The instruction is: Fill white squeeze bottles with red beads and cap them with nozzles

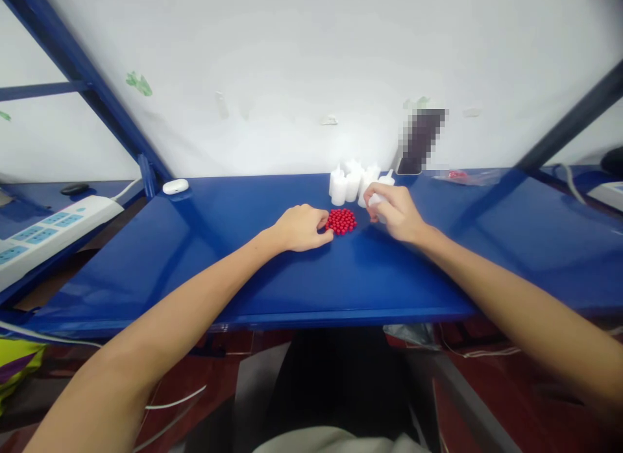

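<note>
Many red beads (342, 221) still loose mid-frame

Left hand (302, 228), fingers parted, at their edge; right hand (395, 209) gripping a white object (378, 202).

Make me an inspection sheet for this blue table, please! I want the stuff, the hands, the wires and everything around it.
Surface: blue table, shiny.
Main things: red beads in a pile; white bottles standing behind them.
Clutter: white case at the left; phone leaning on the wall; plastic bag at the right.
Hands: left hand at the pile's edge, thumb and fingers apart; right hand holding a white piece, probably a bottle.
Cables: white cable at the power strip.
Surroundings: white wall with green scraps.
</note>
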The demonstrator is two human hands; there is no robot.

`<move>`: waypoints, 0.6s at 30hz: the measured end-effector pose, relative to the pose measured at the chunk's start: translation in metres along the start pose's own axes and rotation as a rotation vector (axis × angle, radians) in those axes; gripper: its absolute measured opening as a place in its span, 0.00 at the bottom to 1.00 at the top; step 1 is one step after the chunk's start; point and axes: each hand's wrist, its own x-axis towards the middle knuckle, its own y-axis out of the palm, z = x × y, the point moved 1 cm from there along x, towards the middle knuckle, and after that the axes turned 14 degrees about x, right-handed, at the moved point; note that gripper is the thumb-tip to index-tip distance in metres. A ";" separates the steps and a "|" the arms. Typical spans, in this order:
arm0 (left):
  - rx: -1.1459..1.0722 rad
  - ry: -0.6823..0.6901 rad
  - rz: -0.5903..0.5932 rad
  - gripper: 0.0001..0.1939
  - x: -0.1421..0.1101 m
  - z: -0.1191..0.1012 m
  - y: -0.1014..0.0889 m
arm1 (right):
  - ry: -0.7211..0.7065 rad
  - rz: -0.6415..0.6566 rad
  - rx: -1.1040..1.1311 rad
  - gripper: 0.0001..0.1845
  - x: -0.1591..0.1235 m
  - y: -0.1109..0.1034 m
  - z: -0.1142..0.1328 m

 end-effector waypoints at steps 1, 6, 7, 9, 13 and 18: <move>0.004 -0.003 0.003 0.16 0.000 -0.001 0.000 | 0.025 0.000 0.018 0.04 -0.002 0.000 -0.001; 0.063 -0.018 0.020 0.17 0.000 -0.004 -0.001 | 0.044 0.013 0.003 0.04 -0.003 0.003 0.004; 0.076 -0.021 0.021 0.17 0.000 -0.004 -0.001 | 0.039 0.030 -0.001 0.04 -0.003 0.004 0.006; 0.093 -0.027 0.019 0.17 0.000 -0.004 0.000 | 0.041 0.076 0.002 0.04 -0.004 0.004 0.007; 0.109 -0.031 0.011 0.17 0.001 -0.005 0.001 | 0.091 0.136 0.093 0.04 -0.004 0.004 0.002; 0.135 -0.029 0.025 0.16 0.001 -0.008 -0.002 | 0.262 0.080 0.554 0.07 0.000 0.003 -0.011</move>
